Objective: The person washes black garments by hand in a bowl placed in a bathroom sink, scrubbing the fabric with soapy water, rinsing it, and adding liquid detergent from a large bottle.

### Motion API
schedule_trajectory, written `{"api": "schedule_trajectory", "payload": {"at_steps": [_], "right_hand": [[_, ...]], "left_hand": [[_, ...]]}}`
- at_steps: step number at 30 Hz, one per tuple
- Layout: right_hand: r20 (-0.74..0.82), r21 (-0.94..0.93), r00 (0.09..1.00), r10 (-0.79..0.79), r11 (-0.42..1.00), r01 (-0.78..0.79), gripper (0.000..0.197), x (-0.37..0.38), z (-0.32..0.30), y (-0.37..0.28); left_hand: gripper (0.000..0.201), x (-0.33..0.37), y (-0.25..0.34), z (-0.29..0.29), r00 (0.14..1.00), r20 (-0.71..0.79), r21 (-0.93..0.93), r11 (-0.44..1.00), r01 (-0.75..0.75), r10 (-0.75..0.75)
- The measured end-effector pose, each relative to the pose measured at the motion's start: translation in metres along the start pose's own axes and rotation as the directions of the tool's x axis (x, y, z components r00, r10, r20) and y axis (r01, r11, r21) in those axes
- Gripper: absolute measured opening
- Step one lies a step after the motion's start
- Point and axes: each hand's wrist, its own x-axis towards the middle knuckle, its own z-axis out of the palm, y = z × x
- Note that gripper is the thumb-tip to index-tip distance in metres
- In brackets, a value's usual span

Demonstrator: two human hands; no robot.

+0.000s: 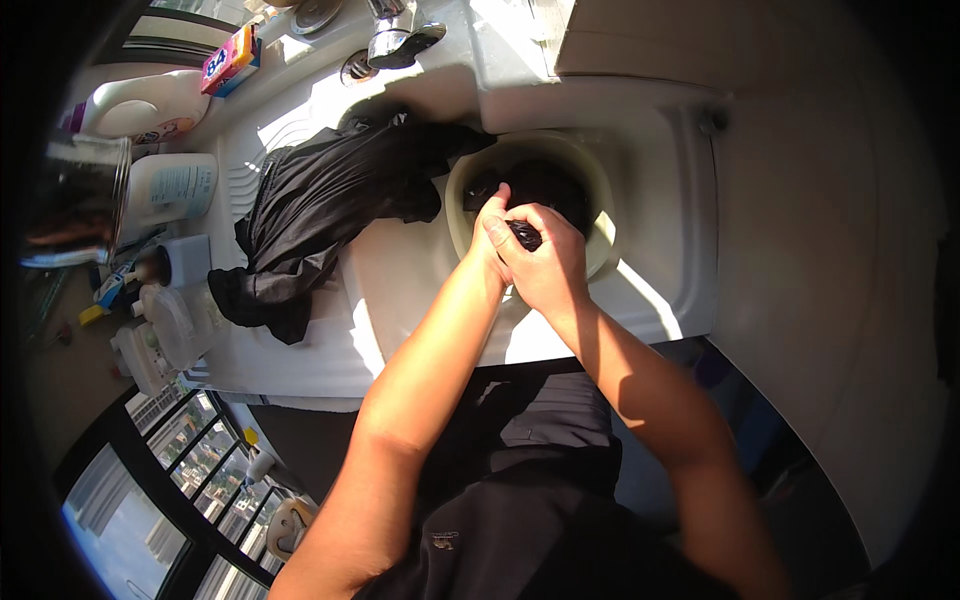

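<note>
Both my hands are together over a pale round basin [460, 200] that stands in the sink. My left hand [490, 235] and my right hand [550, 250] are closed around a bunched piece of wet-looking black cloth [525, 235], part of which shows between them. More black cloth [550, 190] lies inside the basin beneath my hands. To the left, a black garment [330, 195] is spread in folds over the ribbed washboard part of the sink, one end reaching to the basin's rim.
A chrome faucet [395, 40] stands at the back of the white sink [640, 120]. Along the left edge are a pink-and-orange box [230, 62], a white detergent bottle [150, 105], a white labelled bottle [175, 187], a glass jar [80, 195] and clear plastic containers [180, 320]. A wall rises at right.
</note>
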Motion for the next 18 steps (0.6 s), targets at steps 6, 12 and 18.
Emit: {"api": "schedule_trajectory", "payload": {"at_steps": [6,12,18], "right_hand": [[-0.418,-0.13,0.908,0.025,0.988,-0.088,0.03,0.032,0.003,0.051],[-0.494,0.001,0.834,0.244,0.96,-0.28,0.04,0.047,0.014,0.053],[-0.275,-0.019,0.95,-0.15,0.988,0.15,0.021,0.016,0.059,0.005]], "left_hand": [[0.033,0.01,-0.015,0.04,0.922,-0.173,-0.313,0.907,0.282,-0.346],[0.041,-0.013,0.027,0.058,0.945,-0.3,-0.104,0.989,0.103,-0.13],[0.032,0.007,0.021,-0.033,0.993,0.035,-0.181,0.977,0.116,-0.111]]}}
